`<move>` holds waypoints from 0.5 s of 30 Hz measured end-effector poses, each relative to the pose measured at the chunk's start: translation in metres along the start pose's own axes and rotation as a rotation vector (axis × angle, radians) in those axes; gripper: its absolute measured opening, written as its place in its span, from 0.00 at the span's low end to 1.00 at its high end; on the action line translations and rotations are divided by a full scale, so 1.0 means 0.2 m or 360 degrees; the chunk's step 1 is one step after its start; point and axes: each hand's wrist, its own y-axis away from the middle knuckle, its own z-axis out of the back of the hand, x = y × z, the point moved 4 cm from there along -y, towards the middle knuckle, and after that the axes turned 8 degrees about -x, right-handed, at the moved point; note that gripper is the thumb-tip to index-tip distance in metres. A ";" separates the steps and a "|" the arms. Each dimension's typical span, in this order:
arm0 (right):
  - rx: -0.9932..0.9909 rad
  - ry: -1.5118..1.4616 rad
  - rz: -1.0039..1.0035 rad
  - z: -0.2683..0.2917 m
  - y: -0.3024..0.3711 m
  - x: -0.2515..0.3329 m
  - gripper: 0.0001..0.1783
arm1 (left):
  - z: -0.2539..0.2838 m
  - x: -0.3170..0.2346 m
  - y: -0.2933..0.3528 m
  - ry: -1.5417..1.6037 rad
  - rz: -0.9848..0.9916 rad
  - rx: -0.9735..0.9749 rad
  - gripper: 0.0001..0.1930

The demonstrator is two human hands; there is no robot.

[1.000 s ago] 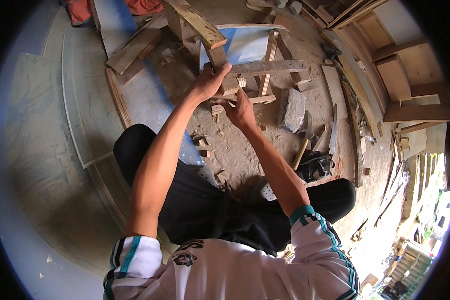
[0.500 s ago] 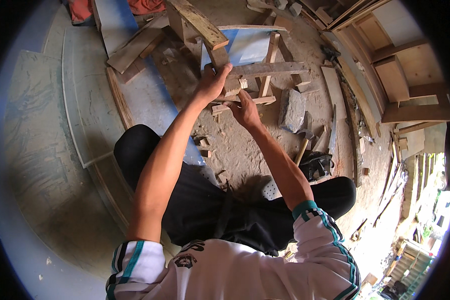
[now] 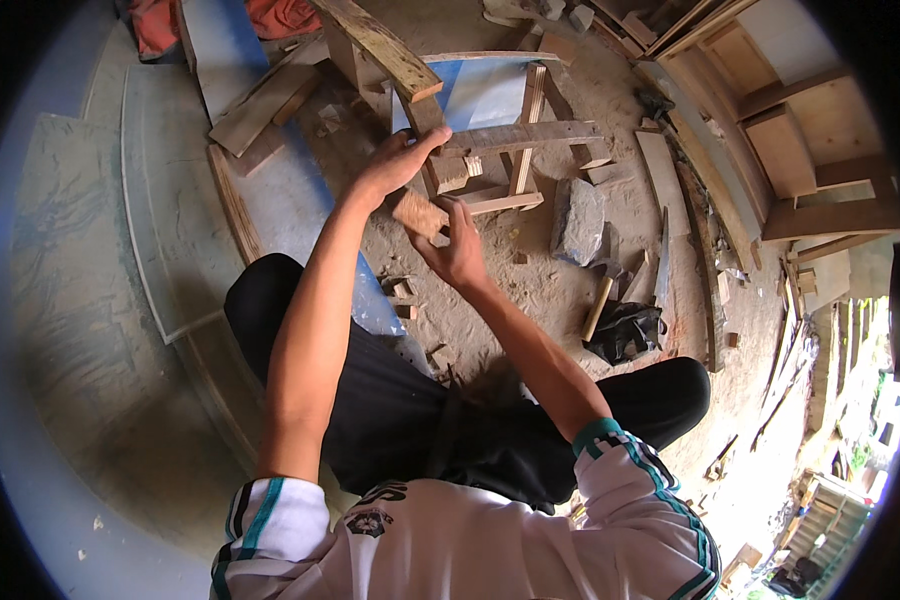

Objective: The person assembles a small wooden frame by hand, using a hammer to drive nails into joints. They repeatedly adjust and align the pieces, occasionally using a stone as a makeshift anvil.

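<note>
A frame of rough wooden bars stands on the ground ahead of me, with a crossbar point(image 3: 530, 136) running to the right. My left hand point(image 3: 395, 168) is closed on the frame's upright bar point(image 3: 427, 115), its thumb near the crossbar's left end; the other fingers are mostly hidden. Just below, my right hand point(image 3: 458, 252) grips a short wooden block point(image 3: 419, 213) between thumb and fingers. The block is tilted and sits close under my left hand, apart from the crossbar. A long plank point(image 3: 385, 45) lies across the frame's top.
Right of the frame are a grey stone block point(image 3: 578, 222), a hammer with a pale handle point(image 3: 598, 308), a black bag point(image 3: 627, 333) and a saw blade point(image 3: 663, 260). A glass-like panel point(image 3: 170, 200) lies at left. Wooden cabinet frames point(image 3: 780, 150) stand far right. Wood scraps point(image 3: 402, 290) litter the ground.
My right hand has moved left and slightly down, and the wooden block now shows in its grip, apart from the crossbar. My left hand has shifted slightly left along with the frame.
</note>
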 end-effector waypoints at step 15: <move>-0.0678 -0.0151 -0.0372 -0.23 -0.11 -0.06 0.33 | 0.02 0.06 -0.02 0.0129 0.0000 0.0028 0.26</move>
